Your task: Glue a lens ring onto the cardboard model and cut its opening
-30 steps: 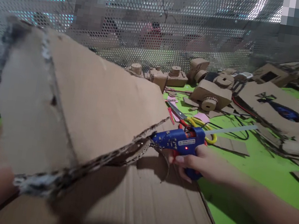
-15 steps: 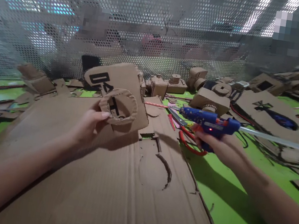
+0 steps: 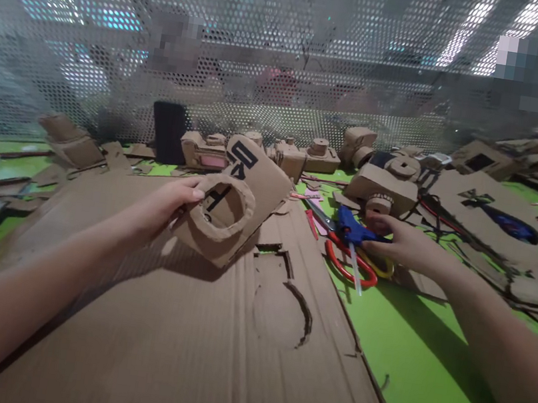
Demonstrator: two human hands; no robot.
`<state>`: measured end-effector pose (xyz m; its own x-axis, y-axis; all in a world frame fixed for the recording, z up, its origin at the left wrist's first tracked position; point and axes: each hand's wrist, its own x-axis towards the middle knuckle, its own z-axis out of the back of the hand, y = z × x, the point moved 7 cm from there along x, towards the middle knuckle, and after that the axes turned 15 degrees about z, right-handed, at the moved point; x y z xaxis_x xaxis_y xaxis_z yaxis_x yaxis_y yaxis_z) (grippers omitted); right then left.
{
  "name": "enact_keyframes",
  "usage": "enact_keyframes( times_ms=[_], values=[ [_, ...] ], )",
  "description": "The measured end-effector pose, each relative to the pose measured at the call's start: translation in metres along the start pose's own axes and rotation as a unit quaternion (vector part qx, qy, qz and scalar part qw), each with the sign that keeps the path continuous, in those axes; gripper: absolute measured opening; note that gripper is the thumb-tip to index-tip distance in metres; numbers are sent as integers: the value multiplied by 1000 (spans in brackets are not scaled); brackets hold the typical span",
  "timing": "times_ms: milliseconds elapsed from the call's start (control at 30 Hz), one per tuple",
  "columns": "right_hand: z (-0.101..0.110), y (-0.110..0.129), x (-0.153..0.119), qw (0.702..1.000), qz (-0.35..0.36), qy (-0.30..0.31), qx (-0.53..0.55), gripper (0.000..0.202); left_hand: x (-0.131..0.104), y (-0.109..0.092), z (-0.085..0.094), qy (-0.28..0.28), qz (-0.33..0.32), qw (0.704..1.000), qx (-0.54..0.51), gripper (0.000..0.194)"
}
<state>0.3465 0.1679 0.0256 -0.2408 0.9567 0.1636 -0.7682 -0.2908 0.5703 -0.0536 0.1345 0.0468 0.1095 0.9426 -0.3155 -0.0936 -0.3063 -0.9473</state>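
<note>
a tall grey perforated metal screen [image 3: 292,43] spans the back, behind a bright green table [image 3: 432,360]. on the table lies a large flat brown cardboard sheet [image 3: 139,357], with a curved slot and an angular cut-out toward its right side.

over this sheet, tilted, is a brown cardboard panel with black printed marks [image 3: 268,191], bearing a round cardboard ring [image 3: 224,234] on its face; whether its lowest corner touches the sheet i cannot tell. the left hand [image 3: 161,209] has it at the left: the grip is closed, thumb over the ring's rim, the other fingers mostly hidden.

to the right stands a boxy brown cardboard model with a round knob [image 3: 385,185]. just in front of it is a blue plastic glue gun [image 3: 350,227], touched by the right hand [image 3: 401,245]; that grip is partly curled, but how firmly it holds i cannot tell. red-handled scissors [image 3: 371,279] lie beneath the gun's translucent glue stick [image 3: 355,272].

the panel should be light and fairly stiff, not slippery, though its edges could crush and the ring could bend; its flat outer edges look the safest hold. the gun is best taken by its handle, well away from the nozzle.
</note>
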Motion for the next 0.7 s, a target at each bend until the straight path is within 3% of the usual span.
enact_keyframes(
  times_ms=[100, 200, 233, 300, 367, 433, 533, 700],
  values=[
    [2, 8, 2, 994, 12, 60, -86, 51, 3, -6, 6, -4, -1, 999, 54, 56],
    [2, 37, 2, 985, 71, 67, -145, 57, 5, -17, 11, -16, -4, 991, 134, 60],
    [-2, 48, 1, 986, 83, 78, -123, 62, 5, -22, 11, -17, -4, 986, 164, 63],
    [-5, 74, 3, 991, 117, 39, -47, 70, 7, -31, 7, -11, -11, 973, 232, 67],
    [-14, 106, 5, 982, 187, 30, 23, 77, 9, -40, -3, 24, -36, 955, 295, 64],
    [-23, 135, 8, 973, 227, 20, 47, 88, 11, -44, -16, 71, -56, 938, 333, 59],
    [-41, 168, 14, 961, 271, 43, 44, 88, 15, -43, -26, 88, -58, 930, 352, 61],
    [-54, 182, 21, 959, 274, 41, 52, 68, 16, -34, -28, 99, -53, 944, 310, 68]
  ],
)
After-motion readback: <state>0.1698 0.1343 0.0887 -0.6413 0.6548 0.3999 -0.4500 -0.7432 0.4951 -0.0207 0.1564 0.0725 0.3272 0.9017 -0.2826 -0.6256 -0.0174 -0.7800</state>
